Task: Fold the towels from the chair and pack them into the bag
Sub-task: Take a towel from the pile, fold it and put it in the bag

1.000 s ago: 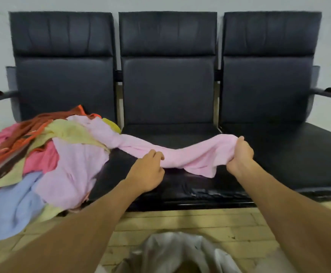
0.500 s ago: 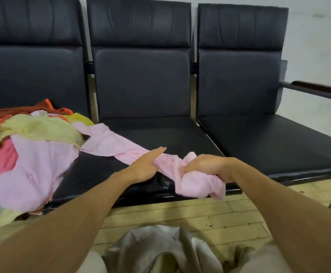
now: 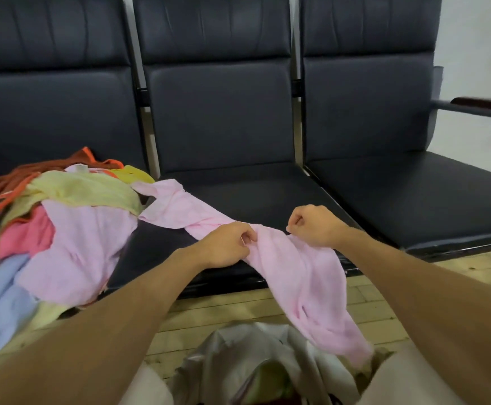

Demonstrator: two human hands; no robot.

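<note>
Your left hand, flat on the pink towel a moment ago, now pinches it. Your right hand has drawn away from the left, fingers curled on the towel's edge. The bunched end has dropped open below your fingers, over the bag; its tail trails left to the pile. Spreading has started, folding hasn't.

Three seats, two hands, one bag, at least six towels.
</note>
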